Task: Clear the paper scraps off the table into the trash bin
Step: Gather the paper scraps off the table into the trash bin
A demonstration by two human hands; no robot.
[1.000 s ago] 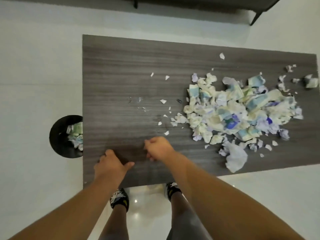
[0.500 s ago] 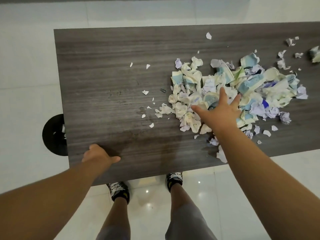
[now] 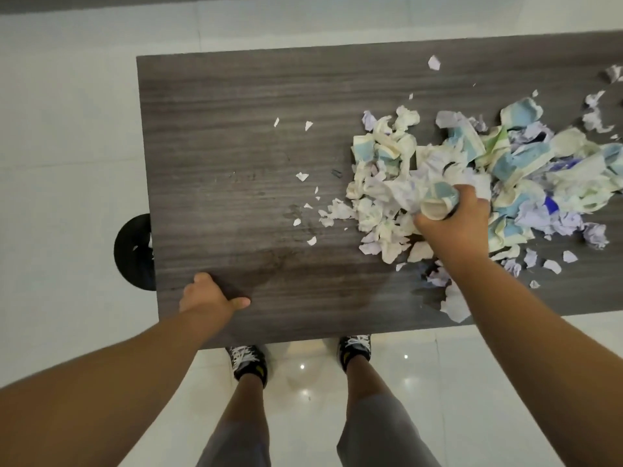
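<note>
White shiny floor tiles [image 3: 67,129] lie all around a long dark grey wooden table [image 3: 236,146], seen from above by the camera on the person's head. On the table sits a big heap of crumpled paper scraps [image 3: 526,170] in white, blue, green and purple, far from the table's left end. Small white torn bits [image 3: 302,176] lie scattered between the heap and that left end. A round black trash bin [image 3: 133,254] stands on the floor, partly tucked under the table's left end, so only part of it shows. The right hand [image 3: 451,220] is at the near side of the heap, with its fingers curled tight around a bunch of scraps, among them a rolled cream piece [image 3: 436,207]. The left hand [image 3: 209,298] rests on the table near its front left corner; its fingers curl down and it holds nothing that I can see. I think the person is grabbing a handful to carry to the bin. The bin is well away from the heap, so loose pieces could slip out of the fist on the way and land on the floor or back on the table. Some scraps already sit right at the table's front edge [image 3: 455,305], and a bump from the arm could knock them off. Two feet in black shoes [image 3: 249,362] stand on the floor just below the front edge.
</note>
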